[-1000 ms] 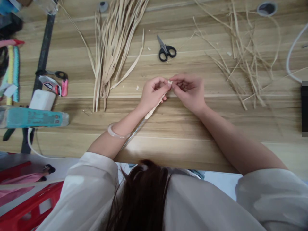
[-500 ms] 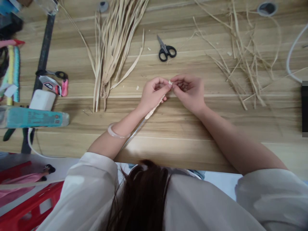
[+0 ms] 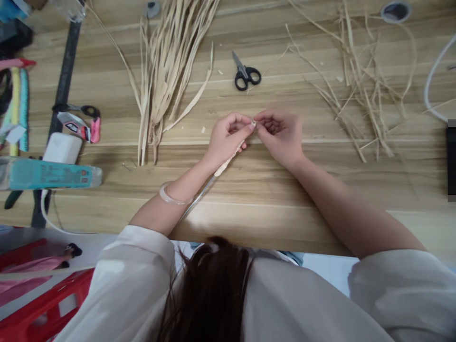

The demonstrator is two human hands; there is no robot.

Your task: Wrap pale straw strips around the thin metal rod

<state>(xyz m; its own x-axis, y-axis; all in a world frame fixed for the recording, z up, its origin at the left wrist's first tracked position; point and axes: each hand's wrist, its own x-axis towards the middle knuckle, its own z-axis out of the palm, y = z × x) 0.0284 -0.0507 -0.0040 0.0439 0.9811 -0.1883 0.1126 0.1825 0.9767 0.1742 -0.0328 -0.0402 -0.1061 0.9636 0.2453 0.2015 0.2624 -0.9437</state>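
Note:
My left hand [image 3: 228, 137] is closed around a thin metal rod [image 3: 200, 194] whose upper part is covered by a knobbly pale wrapping [image 3: 223, 167], like dried plant strip. The rod slants down to the lower left, passing under my left forearm. At the rod's upper end, my right hand [image 3: 281, 137] has thumb and forefinger pinched together, close against my left fingertips. A small pale bit of the strip [image 3: 253, 122] shows between the two hands; its exact shape is too small to tell. Beyond them lie black-handled scissors [image 3: 242, 77], partly spread.
A bundle of dried plant strips [image 3: 167, 80] lies at the back left, and loose thin strips [image 3: 370, 90] are scattered at the right. On the left are a teal package [image 3: 50, 174], a white charger [image 3: 63, 148], a pink-handled cutter [image 3: 95, 129] and another pair of scissors [image 3: 90, 111].
My fingertips have shifted very slightly at the rod's tip, and the pale bit between them looks turned and darker. Everything else stays in place.

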